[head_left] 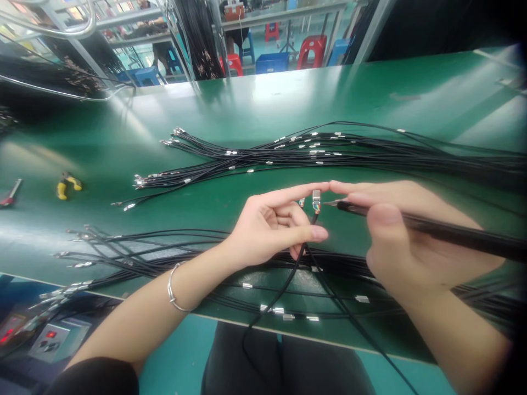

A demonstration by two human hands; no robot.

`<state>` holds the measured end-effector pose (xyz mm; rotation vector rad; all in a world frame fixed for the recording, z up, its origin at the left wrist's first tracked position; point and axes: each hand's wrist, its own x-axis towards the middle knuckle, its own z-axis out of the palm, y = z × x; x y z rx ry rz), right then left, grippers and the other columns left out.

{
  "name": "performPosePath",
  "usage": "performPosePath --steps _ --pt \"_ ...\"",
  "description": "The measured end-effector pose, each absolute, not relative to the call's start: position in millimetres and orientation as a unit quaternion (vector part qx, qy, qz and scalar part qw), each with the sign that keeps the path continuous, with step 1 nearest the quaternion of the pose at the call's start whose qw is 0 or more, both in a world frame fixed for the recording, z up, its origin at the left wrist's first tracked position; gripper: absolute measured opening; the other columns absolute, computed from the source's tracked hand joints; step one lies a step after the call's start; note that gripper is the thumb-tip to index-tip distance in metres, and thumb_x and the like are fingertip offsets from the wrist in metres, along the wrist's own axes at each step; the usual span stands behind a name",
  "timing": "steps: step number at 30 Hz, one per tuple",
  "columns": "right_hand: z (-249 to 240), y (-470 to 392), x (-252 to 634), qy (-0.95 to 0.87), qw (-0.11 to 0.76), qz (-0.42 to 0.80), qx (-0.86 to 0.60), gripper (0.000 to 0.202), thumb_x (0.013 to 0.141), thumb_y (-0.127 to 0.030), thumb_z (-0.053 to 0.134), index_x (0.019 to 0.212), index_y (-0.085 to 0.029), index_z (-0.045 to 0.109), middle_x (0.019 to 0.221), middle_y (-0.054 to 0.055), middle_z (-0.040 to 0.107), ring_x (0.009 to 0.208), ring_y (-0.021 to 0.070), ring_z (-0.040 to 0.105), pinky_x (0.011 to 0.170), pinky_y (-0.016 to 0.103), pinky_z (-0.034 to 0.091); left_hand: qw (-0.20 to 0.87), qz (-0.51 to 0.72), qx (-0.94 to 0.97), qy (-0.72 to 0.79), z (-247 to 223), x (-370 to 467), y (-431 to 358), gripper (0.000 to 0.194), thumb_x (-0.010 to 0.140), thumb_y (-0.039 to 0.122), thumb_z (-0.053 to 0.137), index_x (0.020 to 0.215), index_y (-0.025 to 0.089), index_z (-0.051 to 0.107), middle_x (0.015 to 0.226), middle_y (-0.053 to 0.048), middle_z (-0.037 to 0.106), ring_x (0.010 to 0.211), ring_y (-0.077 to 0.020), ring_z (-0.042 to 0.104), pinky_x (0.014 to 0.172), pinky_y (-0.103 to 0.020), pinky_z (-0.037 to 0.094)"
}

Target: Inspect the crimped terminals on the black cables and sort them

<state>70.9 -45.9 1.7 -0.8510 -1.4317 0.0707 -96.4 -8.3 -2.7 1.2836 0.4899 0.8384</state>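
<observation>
My left hand, with a silver bangle at the wrist, is closed on a black cable. A small metal connector tops this cable, with coloured wires bared just below it. A second wired end shows behind, beside my curled fingers. My right hand grips a slim black tool with a pointed metal tip; whether it is tweezers or an iron I cannot tell. Its point is just right of the coloured wires. Both index fingertips meet above the connector.
Bundles of black cables with white tags lie across the green table, others nearer me. Yellow-handled pliers and a red-handled tool are at left. Control boxes stand lower left. Stools are beyond.
</observation>
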Motion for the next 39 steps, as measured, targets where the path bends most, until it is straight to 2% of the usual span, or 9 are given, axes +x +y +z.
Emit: performPosePath --steps 5,10,17,22,27,32,39 --pt "3.4 -46.8 73.4 -0.664 0.644 0.015 -0.379 0.026 0.081 -0.004 0.062 0.093 -0.023 0.075 0.085 -0.003 0.073 0.086 0.0167 0.07 0.074 0.033 0.054 0.687 0.376 0.58 0.224 -1.7 -97.0 -8.2 0.059 0.073 0.023 0.081 0.128 0.022 0.061 0.06 0.003 0.063 0.045 -0.009 0.058 0.046 -0.018 0.054" --pt "1.9 -45.6 74.7 -0.662 0.655 0.025 -0.362 0.025 0.08 -0.002 0.061 0.092 -0.019 0.074 0.086 -0.001 0.073 0.088 0.02 0.071 0.075 0.036 0.055 0.69 0.378 0.579 0.215 -2.2 -97.2 -7.1 0.061 0.073 0.022 0.081 0.13 0.022 0.06 0.062 0.003 0.063 0.046 -0.0084 0.058 0.046 -0.018 0.054" --pt "2.3 -44.6 72.5 -0.661 0.65 0.025 -0.373 0.027 0.081 -0.003 0.061 0.093 -0.023 0.075 0.086 -0.002 0.073 0.09 0.0202 0.071 0.077 0.036 0.056 0.686 0.375 0.584 0.22 -4.3 -97.7 -7.2 0.061 0.072 0.024 0.082 0.13 0.023 0.06 0.062 0.003 0.063 0.046 -0.0089 0.059 0.047 -0.018 0.053" --pt "3.1 -44.0 72.0 -0.653 0.671 0.024 -0.351 0.028 0.077 -0.004 0.063 0.09 -0.025 0.076 0.081 -0.001 0.074 0.084 0.0221 0.072 0.072 0.036 0.057 0.687 0.37 0.579 0.234 -1.4 -97.8 -7.3 0.064 0.07 0.027 0.083 0.13 0.022 0.06 0.061 0.003 0.063 0.046 -0.0091 0.057 0.047 -0.019 0.053" --pt "3.4 -44.9 70.3 -0.636 0.669 0.08 -0.376 0.028 0.077 -0.003 0.063 0.09 -0.024 0.077 0.086 0.0 0.074 0.089 0.0236 0.071 0.08 0.04 0.056 0.695 0.369 0.571 0.235 -1.5 -97.2 -6.7 0.066 0.069 0.028 0.083 0.131 0.021 0.059 0.06 0.003 0.062 0.046 -0.0094 0.057 0.046 -0.019 0.053" --pt "3.3 -41.8 70.4 -0.632 0.693 0.072 -0.339 0.028 0.077 -0.002 0.062 0.091 -0.021 0.077 0.088 0.001 0.075 0.081 0.0194 0.071 0.073 0.034 0.058 0.691 0.373 0.578 0.223 -3.2 -97.9 -6.9 0.062 0.073 0.024 0.081 0.131 0.023 0.06 0.061 0.003 0.063 0.046 -0.0085 0.058 0.047 -0.018 0.053" --pt "3.2 -40.1 70.4 -0.649 0.678 0.044 -0.342 0.028 0.077 -0.003 0.063 0.091 -0.023 0.077 0.086 0.001 0.075 0.083 0.0212 0.071 0.072 0.036 0.058 0.687 0.374 0.581 0.225 -2.8 -97.9 -6.7 0.063 0.072 0.025 0.082 0.131 0.022 0.059 0.061 0.003 0.063 0.046 -0.0091 0.058 0.046 -0.019 0.053"
